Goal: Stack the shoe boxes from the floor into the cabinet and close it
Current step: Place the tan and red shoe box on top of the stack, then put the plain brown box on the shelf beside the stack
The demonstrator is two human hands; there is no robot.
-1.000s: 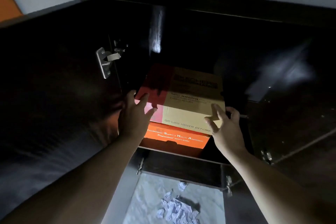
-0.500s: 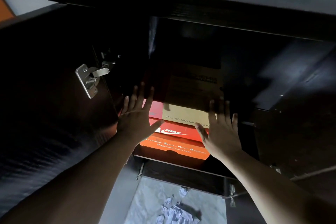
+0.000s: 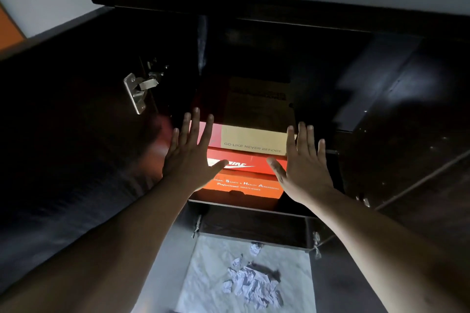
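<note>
Dark cabinet (image 3: 279, 2) across the whole upper frame, its left door (image 3: 63, 122) swung open with a steel hinge (image 3: 137, 91) at upper left. At centre, stacked inside: tan box (image 3: 254, 140) atop red box (image 3: 244, 164) atop orange box (image 3: 249, 185). In front, left hand (image 3: 190, 160) and right hand (image 3: 302, 168), fingers spread flat, gripped nothing; contact unclear. At bottom centre, crumpled paper (image 3: 251, 284).

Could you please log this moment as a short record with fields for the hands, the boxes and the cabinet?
left hand: fingers spread straight, at the stack's front, holds nothing
right hand: fingers straight, at the stack's front, holds nothing
top box: tan and red
middle box: red
bottom box: orange
cabinet: dark, doors open
floor: crumpled paper
</note>
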